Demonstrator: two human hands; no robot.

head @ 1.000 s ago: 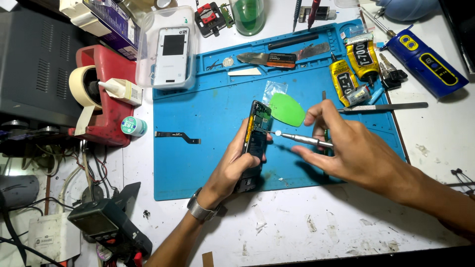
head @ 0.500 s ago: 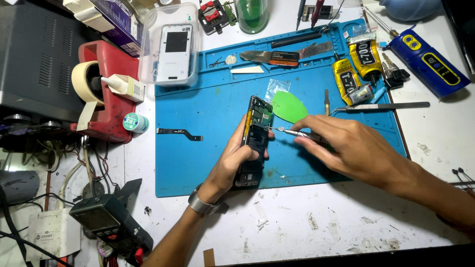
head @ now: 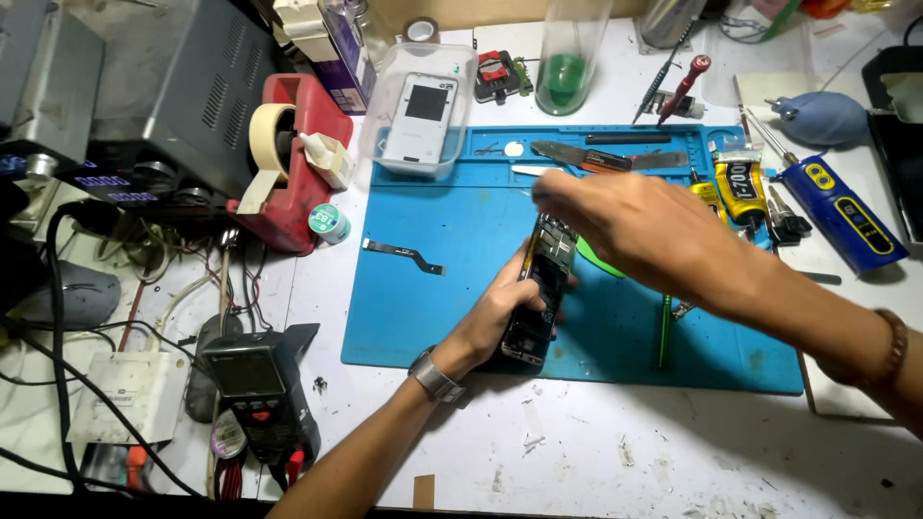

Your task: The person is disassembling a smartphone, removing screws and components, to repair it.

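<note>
Matt blue rubbery mat (head: 433, 317) beneath a clear glossy plastic tray (head: 385, 115).

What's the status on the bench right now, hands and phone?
Left hand grips opened phone on edge over blue mat. Right hand reaches across above it; whether it holds anything is unclear. Flex cable lies apart on mat.

Right hand (head: 635, 226) motion-blurred at the fingertips; can't tell if it pinches anything. It covers the top corner of the opened phone (head: 538, 303) and most of the green pick (head: 601, 259). Left hand (head: 500, 322) hides the phone's lower left edge. Black tray (head: 899, 115) cut off at tabletop's right edge.
</note>
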